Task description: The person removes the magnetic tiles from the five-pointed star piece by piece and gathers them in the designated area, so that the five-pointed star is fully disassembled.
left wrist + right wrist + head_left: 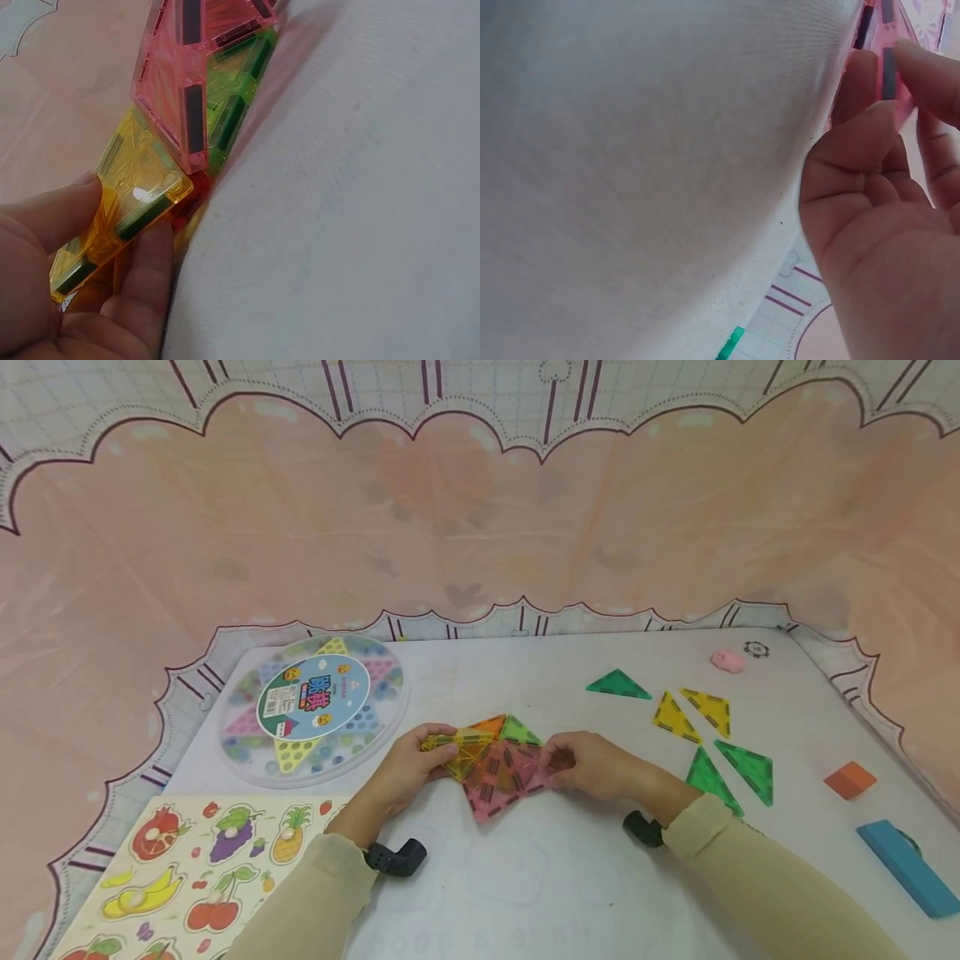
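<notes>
Yellow tile pinched in left hand, pink tiles in right hand; likely joining step; next move calls for aligned edges.

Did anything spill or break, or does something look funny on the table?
Nothing looks spilled or broken. The yellow magnetic tile in the left hand tilts above the white tabletop, but it's just being held that way.

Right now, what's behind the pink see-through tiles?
Just behind the pink tiles, a light green tile and an orange tile peek out. Anything underneath shows only as blurry color, and the right hand covers their right corner, so I can't tell what's there.
</notes>
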### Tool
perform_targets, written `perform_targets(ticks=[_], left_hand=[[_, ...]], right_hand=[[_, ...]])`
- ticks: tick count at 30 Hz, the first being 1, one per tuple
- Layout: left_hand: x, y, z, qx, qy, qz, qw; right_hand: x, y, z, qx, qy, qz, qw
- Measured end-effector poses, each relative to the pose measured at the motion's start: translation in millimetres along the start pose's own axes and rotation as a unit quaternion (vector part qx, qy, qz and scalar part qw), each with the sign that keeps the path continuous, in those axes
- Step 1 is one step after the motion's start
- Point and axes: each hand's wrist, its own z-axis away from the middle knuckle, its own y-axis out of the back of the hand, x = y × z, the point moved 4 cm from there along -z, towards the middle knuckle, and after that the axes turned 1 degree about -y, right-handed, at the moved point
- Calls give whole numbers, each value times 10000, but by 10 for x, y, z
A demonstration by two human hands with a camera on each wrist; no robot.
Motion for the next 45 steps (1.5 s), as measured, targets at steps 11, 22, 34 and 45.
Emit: perform_targets(ticks=[11,22,34,45], left_hand=[[3,-7,-7,24,-20,44,10000],[6,19,-7,46,2,-28,10000],[-25,19,-6,106,30,-38,9999],[-30,7,-12,65,7,13,10000]], right_hand=[[59,12,70,-174,-232,425,9987],[265,461,281,190,-368,390,9984],[667,907,308,792,-1315,379,9874],[824,1024,237,1210,-1542,503,9793]])
